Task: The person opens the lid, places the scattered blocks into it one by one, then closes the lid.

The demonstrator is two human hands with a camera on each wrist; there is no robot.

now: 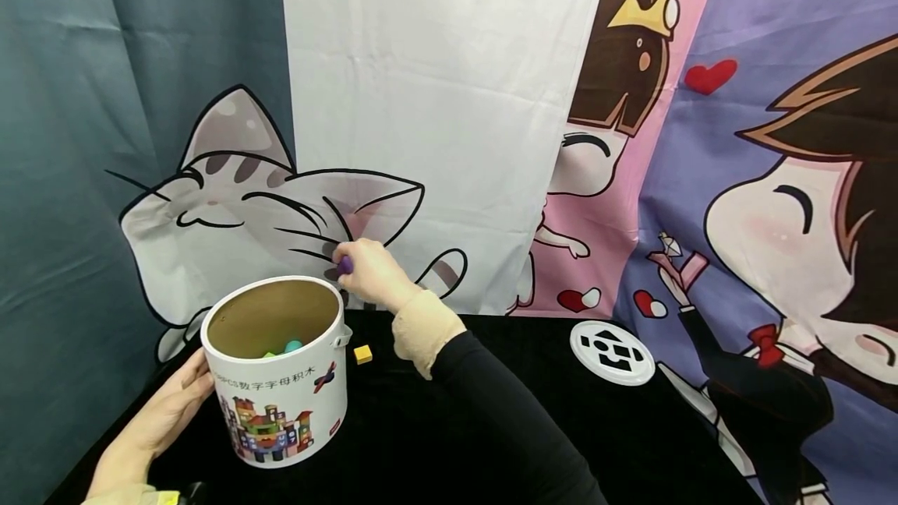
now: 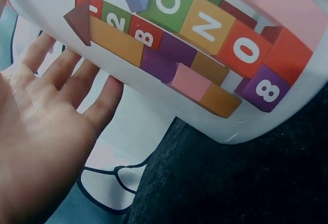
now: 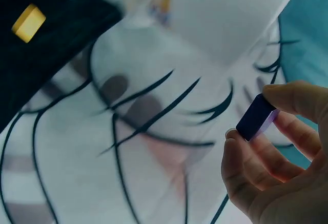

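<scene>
A white bucket (image 1: pixel 326 404) with printed letter blocks on its side stands on the black cloth, its top uncovered. My left hand (image 1: pixel 161 407) rests against the bucket's left side, fingers extended along the wall, as the left wrist view shows too. Above and just right of the rim, my right hand (image 1: pixel 375 275) pinches a small purple block (image 3: pixel 256 119) between thumb and fingertips. Down inside the bucket, a teal block (image 1: pixel 293 346) and a bit of green show; other contents are hidden by the wall.
A yellow block (image 1: pixel 362 354) lies on the black cloth (image 1: pixel 484 427) right of the bucket. Farther right is a round white lid (image 1: pixel 612 353) with cut-out shapes. A cartoon-printed curtain (image 1: pixel 449 100) hangs behind.
</scene>
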